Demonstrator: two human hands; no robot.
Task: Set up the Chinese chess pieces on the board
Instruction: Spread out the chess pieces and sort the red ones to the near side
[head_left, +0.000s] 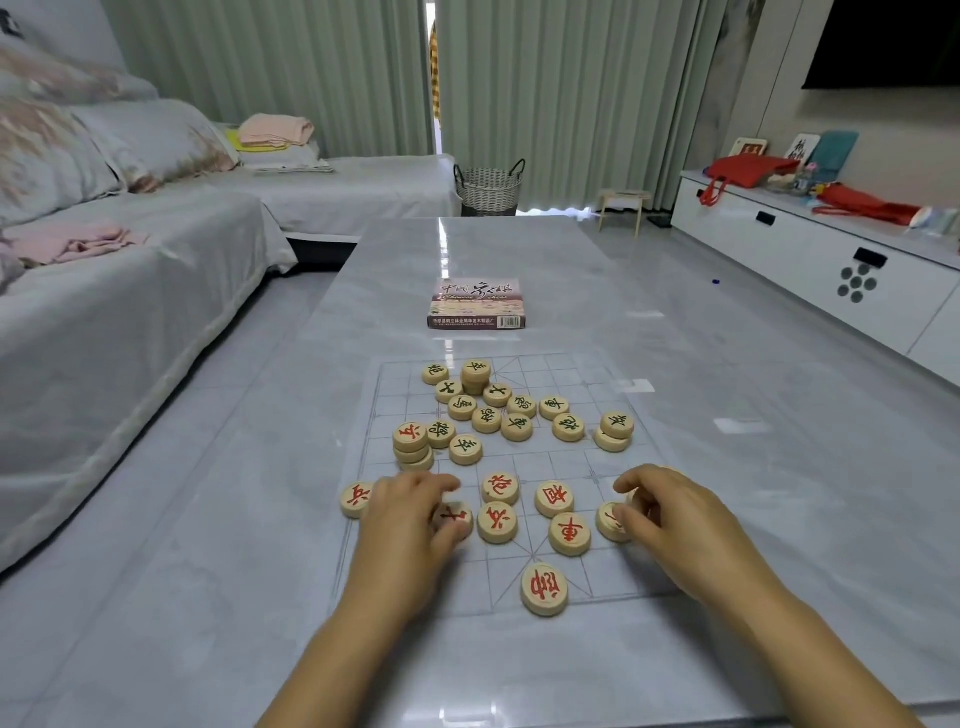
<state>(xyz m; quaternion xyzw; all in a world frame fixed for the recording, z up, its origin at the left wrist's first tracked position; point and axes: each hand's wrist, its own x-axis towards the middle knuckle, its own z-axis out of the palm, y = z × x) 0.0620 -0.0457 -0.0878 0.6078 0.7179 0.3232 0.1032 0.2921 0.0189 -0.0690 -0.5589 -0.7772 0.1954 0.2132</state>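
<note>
The board (613, 582), a thin see-through sheet printed with a grid, lies flat on the glossy marble table (571, 260). Its long axis runs straight away from the person toward the chess box (477, 304), which lies on the table just beyond its far edge. The crossed palace lines sit at the near end, and the red general piece (544, 590) lies there on the centre line, between the two forearms and nearer the person than either hand. The left hand (410, 514) rests knuckles-up over the board's near-left part, its thumb and curled fingers closed round the pinched red piece (453, 519). Just to its left, at the sheet's edge, lies a red soldier piece (356, 500). The right hand (670, 514) is over the near-right part with its fingers curled and its thumb against the right-side red piece (610, 521). Whether it actually grasps that disc I cannot tell, as the fingers hide most of it. Between the hands four loose red pieces lie face-up, among them the red chariot piece (570, 533). Beyond the left hand stands a red stack (411, 448). The black pieces (498, 410) are bunched on the far half, well apart from both hands, and some are stacked.
</note>
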